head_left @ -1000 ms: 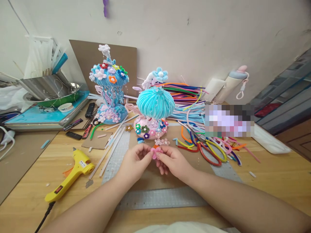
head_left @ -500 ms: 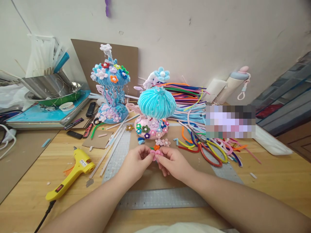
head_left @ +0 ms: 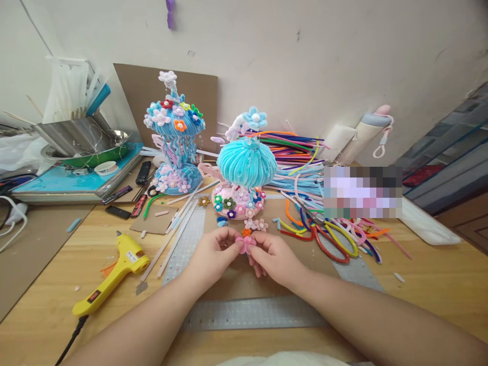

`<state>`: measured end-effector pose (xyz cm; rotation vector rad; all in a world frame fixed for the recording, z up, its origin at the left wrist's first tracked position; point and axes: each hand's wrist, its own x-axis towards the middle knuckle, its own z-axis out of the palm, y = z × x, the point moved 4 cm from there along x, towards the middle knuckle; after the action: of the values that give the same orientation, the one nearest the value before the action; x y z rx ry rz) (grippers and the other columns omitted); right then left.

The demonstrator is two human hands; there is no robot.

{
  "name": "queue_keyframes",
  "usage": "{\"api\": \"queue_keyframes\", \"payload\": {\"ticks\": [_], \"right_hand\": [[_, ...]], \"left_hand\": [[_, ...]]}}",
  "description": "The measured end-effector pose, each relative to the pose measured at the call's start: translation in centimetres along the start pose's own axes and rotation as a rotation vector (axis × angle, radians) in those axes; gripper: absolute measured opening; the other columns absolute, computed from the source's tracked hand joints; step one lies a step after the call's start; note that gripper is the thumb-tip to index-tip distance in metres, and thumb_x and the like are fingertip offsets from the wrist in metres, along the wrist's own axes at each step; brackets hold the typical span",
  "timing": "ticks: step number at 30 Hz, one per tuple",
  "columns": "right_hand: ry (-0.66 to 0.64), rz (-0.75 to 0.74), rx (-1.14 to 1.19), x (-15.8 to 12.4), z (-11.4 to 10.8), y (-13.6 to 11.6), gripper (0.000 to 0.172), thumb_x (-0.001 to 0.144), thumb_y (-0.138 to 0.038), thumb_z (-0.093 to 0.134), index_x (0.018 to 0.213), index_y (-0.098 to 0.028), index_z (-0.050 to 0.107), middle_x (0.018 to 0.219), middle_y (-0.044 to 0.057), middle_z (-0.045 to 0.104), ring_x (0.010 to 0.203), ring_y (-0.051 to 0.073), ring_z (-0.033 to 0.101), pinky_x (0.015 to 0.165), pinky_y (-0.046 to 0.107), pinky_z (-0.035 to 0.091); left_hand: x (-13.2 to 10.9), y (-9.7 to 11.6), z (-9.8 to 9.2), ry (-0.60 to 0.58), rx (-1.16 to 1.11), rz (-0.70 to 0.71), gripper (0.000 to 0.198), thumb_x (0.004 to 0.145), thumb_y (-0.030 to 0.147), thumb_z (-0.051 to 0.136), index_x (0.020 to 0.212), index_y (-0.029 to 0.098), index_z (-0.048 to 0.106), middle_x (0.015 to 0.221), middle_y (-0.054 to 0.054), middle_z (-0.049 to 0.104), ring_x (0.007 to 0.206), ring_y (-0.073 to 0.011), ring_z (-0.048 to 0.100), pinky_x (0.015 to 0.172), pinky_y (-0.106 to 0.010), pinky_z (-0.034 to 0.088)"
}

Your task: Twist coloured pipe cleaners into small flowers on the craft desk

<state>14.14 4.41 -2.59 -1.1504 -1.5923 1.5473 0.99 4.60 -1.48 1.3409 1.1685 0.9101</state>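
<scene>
A small pink pipe-cleaner flower (head_left: 246, 245) is pinched between both hands above the brown cardboard (head_left: 236, 287). My left hand (head_left: 218, 254) grips its left petals with thumb and forefinger. On the other side, my right hand (head_left: 271, 255) pinches the right petals, its lower fingers curled beneath. Just beyond the fingertips lie an orange flower (head_left: 246, 232) and pale pink flowers (head_left: 261, 224). Behind them stands a jellyfish figure with a turquoise fuzzy cap (head_left: 247, 162) and a pink, flower-covered base (head_left: 238, 201).
A yellow glue gun (head_left: 120, 274) lies at left. Red-handled scissors (head_left: 331, 244) rest among pipe-cleaner pieces at right. A finished-looking blue jellyfish figure (head_left: 177, 127) stands at the back left, near a metal pot (head_left: 72, 136). A cutting mat (head_left: 259, 312) lies under the cardboard.
The pink flower's petals now face the camera more fully between my fingertips. Both hands keep nearly the same place, and the view has shifted very slightly.
</scene>
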Motion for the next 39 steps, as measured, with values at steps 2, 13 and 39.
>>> {"api": "queue_keyframes", "payload": {"ticks": [2,13,39], "right_hand": [[0.017,-0.005,-0.043,-0.1,0.0,0.1,0.021,0.082,-0.03,0.045,0.065,-0.018,0.045,0.05,-0.006,0.047,0.034,0.005,0.045,0.034,0.015,0.032],[0.049,0.03,0.048,0.0,0.2,0.1,0.022,0.081,-0.032,0.047,0.065,-0.018,0.045,0.049,-0.007,0.046,0.031,0.004,0.042,0.032,0.015,0.029],[0.029,-0.273,-0.375,-0.8,-0.5,-1.8,0.022,0.09,-0.026,0.04,0.075,-0.018,0.053,0.059,-0.002,0.05,0.053,0.01,0.049,0.055,0.022,0.037]], "left_hand": [[-0.1,0.0,0.1,-0.002,0.033,-0.005,0.017,0.073,0.031,0.06,0.074,0.015,0.059,0.065,0.0,0.06,0.059,-0.0115,0.053,0.057,-0.023,0.041],[-0.6,0.0,0.7,0.095,0.054,0.058,0.012,0.074,0.028,0.057,0.07,0.017,0.052,0.068,0.0,0.061,0.065,-0.0142,0.057,0.06,-0.025,0.043],[-1.2,2.6,0.1,-0.007,0.497,0.288,0.011,0.078,0.016,0.05,0.078,0.019,0.06,0.074,0.0,0.06,0.069,-0.0135,0.054,0.064,-0.024,0.04]]}}
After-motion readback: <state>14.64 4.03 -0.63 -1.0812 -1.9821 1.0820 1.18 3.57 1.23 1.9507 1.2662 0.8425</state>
